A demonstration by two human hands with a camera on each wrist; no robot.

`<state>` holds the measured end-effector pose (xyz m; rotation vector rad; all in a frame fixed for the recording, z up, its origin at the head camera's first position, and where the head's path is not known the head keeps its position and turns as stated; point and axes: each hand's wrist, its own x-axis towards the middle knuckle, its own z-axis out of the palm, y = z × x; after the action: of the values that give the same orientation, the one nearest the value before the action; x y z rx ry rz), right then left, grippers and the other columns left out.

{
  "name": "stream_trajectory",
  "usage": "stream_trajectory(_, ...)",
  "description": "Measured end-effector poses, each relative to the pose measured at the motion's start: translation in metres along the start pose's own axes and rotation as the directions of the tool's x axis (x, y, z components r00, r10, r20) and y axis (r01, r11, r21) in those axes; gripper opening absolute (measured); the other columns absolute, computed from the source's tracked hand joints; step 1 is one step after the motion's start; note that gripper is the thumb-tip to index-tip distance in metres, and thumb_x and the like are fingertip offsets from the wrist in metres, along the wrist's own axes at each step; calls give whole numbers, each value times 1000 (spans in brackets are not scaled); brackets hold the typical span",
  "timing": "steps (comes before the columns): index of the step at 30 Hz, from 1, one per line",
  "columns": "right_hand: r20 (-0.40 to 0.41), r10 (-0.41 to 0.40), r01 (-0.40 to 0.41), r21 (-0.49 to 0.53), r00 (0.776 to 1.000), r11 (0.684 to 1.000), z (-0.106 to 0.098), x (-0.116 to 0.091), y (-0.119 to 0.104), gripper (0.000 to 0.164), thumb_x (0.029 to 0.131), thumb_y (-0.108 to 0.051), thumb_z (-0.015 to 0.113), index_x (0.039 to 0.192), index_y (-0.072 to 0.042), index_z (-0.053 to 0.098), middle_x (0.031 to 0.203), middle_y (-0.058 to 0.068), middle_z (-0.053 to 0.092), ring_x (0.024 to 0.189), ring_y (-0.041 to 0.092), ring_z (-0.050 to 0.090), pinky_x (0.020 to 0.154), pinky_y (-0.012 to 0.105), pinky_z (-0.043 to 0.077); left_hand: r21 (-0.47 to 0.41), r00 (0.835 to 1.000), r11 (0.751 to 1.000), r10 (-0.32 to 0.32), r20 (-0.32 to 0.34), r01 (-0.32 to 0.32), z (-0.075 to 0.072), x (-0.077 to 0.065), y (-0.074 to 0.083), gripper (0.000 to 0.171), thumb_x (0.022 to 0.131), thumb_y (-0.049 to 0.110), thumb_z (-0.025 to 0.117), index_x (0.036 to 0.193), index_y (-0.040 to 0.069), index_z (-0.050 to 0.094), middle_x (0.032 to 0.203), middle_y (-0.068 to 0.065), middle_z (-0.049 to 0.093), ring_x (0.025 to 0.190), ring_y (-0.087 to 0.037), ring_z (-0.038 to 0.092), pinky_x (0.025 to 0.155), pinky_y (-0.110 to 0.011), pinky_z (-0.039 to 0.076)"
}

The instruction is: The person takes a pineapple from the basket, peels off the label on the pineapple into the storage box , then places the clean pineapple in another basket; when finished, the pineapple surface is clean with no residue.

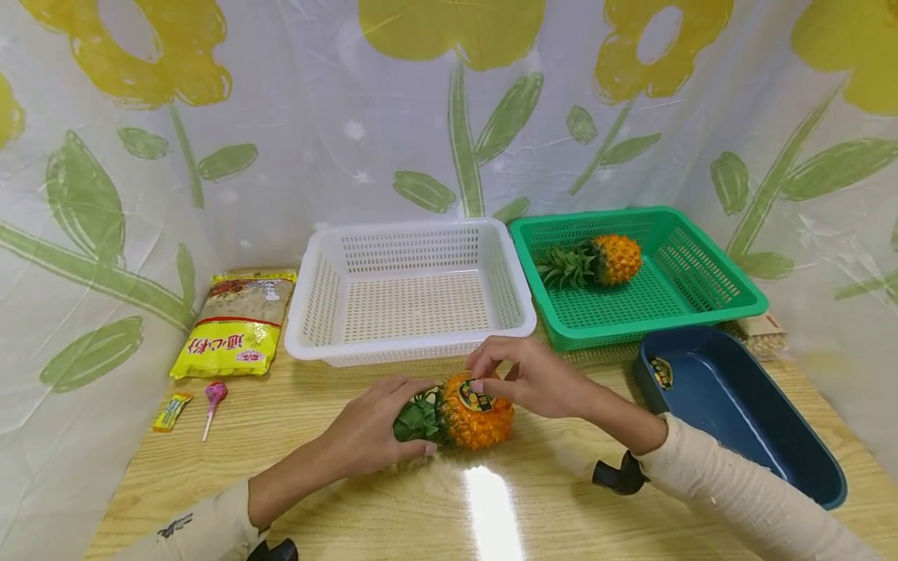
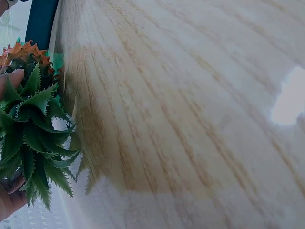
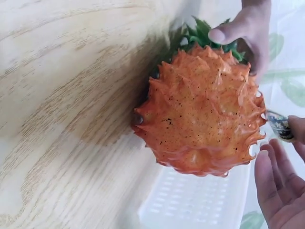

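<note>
While the pineapple point(image 1: 484, 430) lies sideways, left hand point(image 1: 366, 428): you grip its leaves point(image 1: 417, 419), probably for steadiness.
Right hand point(image 1: 529, 380): you pinch the sticker point(image 1: 482, 401) by its raised edge.

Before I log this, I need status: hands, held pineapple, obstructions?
Left hand gripping leaves of pineapple. Right hand pinching sticker. Pineapple on its side. White basket behind, apparently not blocking.

On my feed, the near pineapple point(image 1: 486, 427) is orange with green leaves point(image 1: 417, 419) and a black-and-yellow label point(image 1: 480, 400). Far right I see a green basket point(image 1: 617, 312), left of it a white basket point(image 1: 414, 304); right, a navy tray point(image 1: 744, 421). Yellow flowers point(image 1: 449, 27) pattern the whitish curtain point(image 1: 316, 132).
</note>
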<state>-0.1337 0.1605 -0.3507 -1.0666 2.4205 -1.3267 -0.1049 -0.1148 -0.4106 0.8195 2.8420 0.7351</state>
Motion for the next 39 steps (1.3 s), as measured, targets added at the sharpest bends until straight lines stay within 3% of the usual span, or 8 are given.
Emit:
stream_trajectory(3, -7, -13, 14, 15, 1000, 1000, 0, 0, -2, 4, 95, -12, 70, 96, -15, 71, 105, 1, 70, 85, 10, 65, 63, 29, 58, -6, 1000, 1000, 4, -1, -4, 0, 0, -1, 84, 75, 53, 85, 146, 24, 51, 142, -6, 55, 128, -30, 55, 94, -57, 52)
stream_trajectory(7, -5, -17, 17, 31, 1000, 999, -1, 0, -5, 4, 96, -12, 69, 98, -15, 71, 102, 0, 71, 80, 10, 65, 60, 28, 56, -16, 1000, 1000, 3, 2, -3, -1, 0, -1, 84, 75, 54, 84, 146, 25, 51, 143, -6, 55, 129, -31, 54, 95, -57, 52)
stream_trajectory(19, 39, 29, -31, 64, 999, 997, -7, -8, -12, 6, 94, -14, 71, 99, -12, 69, 102, 4, 69, 83, 12, 65, 61, 31, 58, -11, 1000, 1000, 14, 6, -14, -1, 0, 0, 85, 75, 52, 85, 147, 23, 50, 144, -6, 54, 131, -32, 53, 95, -59, 51)
stream_trajectory(25, 12, 70, -70, 19, 997, 997, -13, -14, -12, 7, 94, -16, 72, 100, -15, 68, 98, 1, 69, 81, 11, 64, 56, 28, 54, -18, 1000, 1000, 8, 13, -8, -2, 0, 0, 84, 76, 53, 84, 147, 26, 50, 145, -5, 54, 132, -32, 52, 97, -59, 50)
stream_trajectory(32, -4, 72, -73, -43, 997, 996, -20, -21, -7, 12, 94, -16, 72, 105, -16, 68, 100, 0, 69, 82, 10, 63, 60, 29, 54, -35, 1000, 999, 7, 30, -6, -2, 0, -1, 83, 77, 52, 83, 148, 27, 48, 147, -6, 52, 134, -34, 51, 97, -61, 49)
stream_trajectory(39, 11, 107, -107, -44, 994, 993, -28, -27, -2, 15, 94, -14, 72, 109, -15, 69, 105, 1, 68, 83, 11, 63, 60, 27, 54, -25, 999, 1000, -7, 38, 8, -1, 0, -1, 82, 78, 53, 82, 148, 27, 48, 147, -7, 52, 134, -34, 51, 98, -62, 48)
